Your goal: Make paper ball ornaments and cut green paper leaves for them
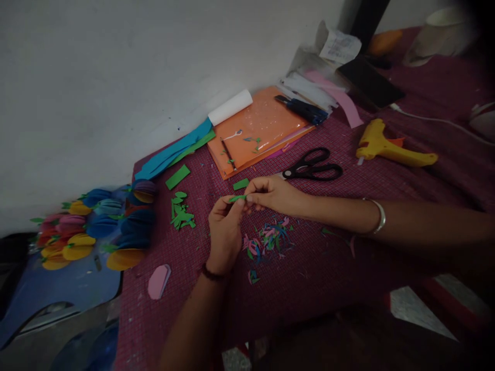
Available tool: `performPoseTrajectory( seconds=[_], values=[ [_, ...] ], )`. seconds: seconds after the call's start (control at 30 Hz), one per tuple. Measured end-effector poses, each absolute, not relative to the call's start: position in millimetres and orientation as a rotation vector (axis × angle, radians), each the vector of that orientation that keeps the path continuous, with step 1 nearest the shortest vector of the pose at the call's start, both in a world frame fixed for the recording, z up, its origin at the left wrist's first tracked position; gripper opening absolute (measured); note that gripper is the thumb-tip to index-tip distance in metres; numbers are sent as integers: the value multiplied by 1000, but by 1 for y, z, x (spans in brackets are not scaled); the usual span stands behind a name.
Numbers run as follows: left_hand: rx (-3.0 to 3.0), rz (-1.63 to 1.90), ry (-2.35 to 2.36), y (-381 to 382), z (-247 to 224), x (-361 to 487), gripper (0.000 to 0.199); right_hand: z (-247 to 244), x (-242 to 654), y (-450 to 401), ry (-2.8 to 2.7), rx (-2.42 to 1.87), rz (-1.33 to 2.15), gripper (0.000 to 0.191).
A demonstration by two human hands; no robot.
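Note:
A small green paper piece (236,198) is pinched between the fingertips of both hands, above the maroon checked tablecloth (201,288). My left hand (227,226) grips it from the left, my right hand (270,196) from the right. Just behind the fingers lies a green paper rectangle (241,184). Black-handled scissors (313,167) rest beyond my right hand, their blades partly hidden by it. Left of my hands is a heap of small green cut pieces (181,212). Pink, blue and green paper scraps (270,237) are scattered in front of my right wrist.
An orange sheet pack (266,113) carries a pencil (229,154) and a dark blue cutter (303,109). A yellow glue gun (386,147) lies at right, near a dark phone (369,82). Colourful paper fruit shapes (79,247) sit at left on a blue surface (88,288).

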State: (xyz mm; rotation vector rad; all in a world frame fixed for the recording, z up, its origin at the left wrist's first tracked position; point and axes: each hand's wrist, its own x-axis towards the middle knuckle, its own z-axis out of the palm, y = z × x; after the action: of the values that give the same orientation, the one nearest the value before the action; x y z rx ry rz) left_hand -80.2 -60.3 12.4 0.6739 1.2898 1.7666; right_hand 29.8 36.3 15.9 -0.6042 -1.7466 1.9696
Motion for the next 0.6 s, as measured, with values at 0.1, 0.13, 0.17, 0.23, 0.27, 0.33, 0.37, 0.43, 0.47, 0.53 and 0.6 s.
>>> performPoseTrajectory(
  seconds=[0.1,0.13,0.17,0.23,0.27,0.33,0.37,0.43,0.47,0.53,0.6],
  values=[
    [623,1774,1306,-60,14,-84,11,21,35,48,-1900,-556,1843,10],
    [596,1782,1308,-60,15,-86,12,24,41,56,-2001,-542,1724,11],
    [569,1792,1308,-60,15,-88,12,27,50,65,-2120,-537,1539,10],
    [528,1802,1300,-59,15,-92,14,31,77,83,-2428,-572,1067,12],
    [507,1806,1295,-59,15,-94,14,30,93,92,-2552,-589,842,17],
    [453,1816,1283,-58,14,-99,16,24,126,104,-2688,-667,484,25],
    [427,1819,1279,-58,14,-101,17,19,141,108,-2735,-706,355,29],
    [395,1818,1277,-57,14,-104,18,7,163,112,-2781,-756,206,33],
    [385,1819,1279,-56,13,-106,18,1,169,114,-2772,-765,184,33],
    [369,1828,1286,-56,13,-110,19,-5,173,117,-2782,-772,177,34],
    [359,1837,1299,-55,11,-114,19,-4,169,121,-2835,-768,199,41]
  ],
)
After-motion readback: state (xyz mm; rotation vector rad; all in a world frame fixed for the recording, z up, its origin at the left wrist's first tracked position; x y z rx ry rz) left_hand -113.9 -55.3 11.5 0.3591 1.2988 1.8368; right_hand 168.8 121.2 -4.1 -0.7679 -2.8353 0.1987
